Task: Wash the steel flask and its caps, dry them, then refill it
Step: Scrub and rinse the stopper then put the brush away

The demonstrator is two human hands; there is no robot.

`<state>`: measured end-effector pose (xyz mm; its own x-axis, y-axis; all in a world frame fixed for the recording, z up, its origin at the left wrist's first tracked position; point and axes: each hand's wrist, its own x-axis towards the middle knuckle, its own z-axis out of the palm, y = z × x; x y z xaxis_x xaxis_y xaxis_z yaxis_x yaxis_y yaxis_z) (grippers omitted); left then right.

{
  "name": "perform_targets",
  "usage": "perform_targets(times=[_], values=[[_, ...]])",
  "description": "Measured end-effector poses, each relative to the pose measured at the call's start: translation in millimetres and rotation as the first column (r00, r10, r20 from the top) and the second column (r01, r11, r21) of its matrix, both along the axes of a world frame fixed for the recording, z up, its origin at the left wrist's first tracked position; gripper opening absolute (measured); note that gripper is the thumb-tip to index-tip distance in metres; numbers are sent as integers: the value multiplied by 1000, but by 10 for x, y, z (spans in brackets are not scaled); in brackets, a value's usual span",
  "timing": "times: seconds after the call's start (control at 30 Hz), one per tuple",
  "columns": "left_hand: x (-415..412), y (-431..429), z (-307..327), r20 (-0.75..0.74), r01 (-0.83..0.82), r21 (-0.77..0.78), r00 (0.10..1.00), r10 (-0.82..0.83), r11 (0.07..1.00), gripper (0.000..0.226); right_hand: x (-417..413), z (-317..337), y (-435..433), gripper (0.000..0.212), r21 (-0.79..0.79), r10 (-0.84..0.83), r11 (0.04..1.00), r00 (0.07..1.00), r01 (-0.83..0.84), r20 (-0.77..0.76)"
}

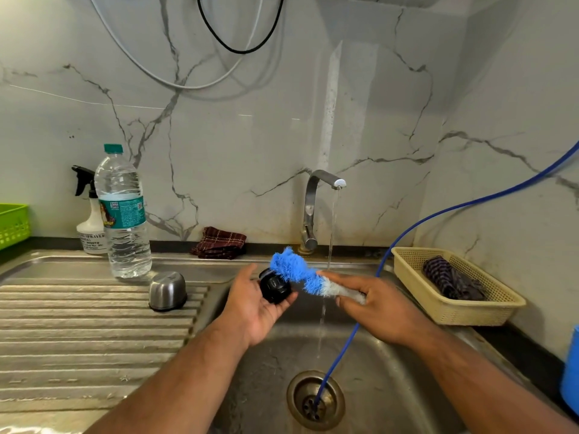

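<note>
Left hand (250,311) in front of tap (313,208), just left of running stream, fingers and thumb curled round black cap (275,289). Right hand (379,308) right of stream, wrapped round brush (297,270) handle; blue bristles touch cap. Steel cap (167,291) mouth-down on draining board (94,324), well left of tap. Flask itself not in view. Risk, my guess: cap wet, held near fingertips; hard brush stroke could knock it into sink (391,386) below tap. Bristles may flick spray around.
</note>
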<state>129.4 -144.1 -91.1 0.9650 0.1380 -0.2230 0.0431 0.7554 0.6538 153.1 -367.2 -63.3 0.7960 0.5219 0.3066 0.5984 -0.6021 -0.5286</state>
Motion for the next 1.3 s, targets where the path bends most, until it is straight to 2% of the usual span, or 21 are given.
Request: perform_targets(times=[0.2,0.33,0.43,0.57,0.67,0.83,0.93,1.03,1.2,1.3], values=[[-66,4,52,40,33,-65,999,-31,997,36,-22,20,14,52,34,-22,999,1000,23,-21],[-66,8,18,56,58,-1,997,-57,998,31,-31,1,19,50,75,44,996,998,-40,-49],[-42,-2,16,42,36,65,998,-39,997,35,-1,3,17,45,114,22,993,998,-14,-67],[0,-31,26,27,-58,121,998,55,991,43,-36,-8,44,42,98,72,993,990,-60,-123],[6,-50,6,11,-45,69,999,45,997,57,11,-37,39,39,114,29,993,994,-17,-101],[-25,-45,30,23,-16,-31,1000,16,999,45,26,-92,39,40,97,50,994,994,-40,-99],[-21,-42,47,40,22,-50,999,-20,998,37,46,-88,26,40,110,-16,994,996,25,-87],[-28,-44,54,49,35,-35,998,-33,999,33,29,-87,-18,37,114,40,993,993,-28,-111],[5,-48,17,53,35,69,998,-39,997,39,12,-53,-29,34,129,20,992,992,-4,-124],[28,-63,24,77,17,41,997,-20,999,45,16,-46,-18,35,114,41,993,991,-26,-129]])
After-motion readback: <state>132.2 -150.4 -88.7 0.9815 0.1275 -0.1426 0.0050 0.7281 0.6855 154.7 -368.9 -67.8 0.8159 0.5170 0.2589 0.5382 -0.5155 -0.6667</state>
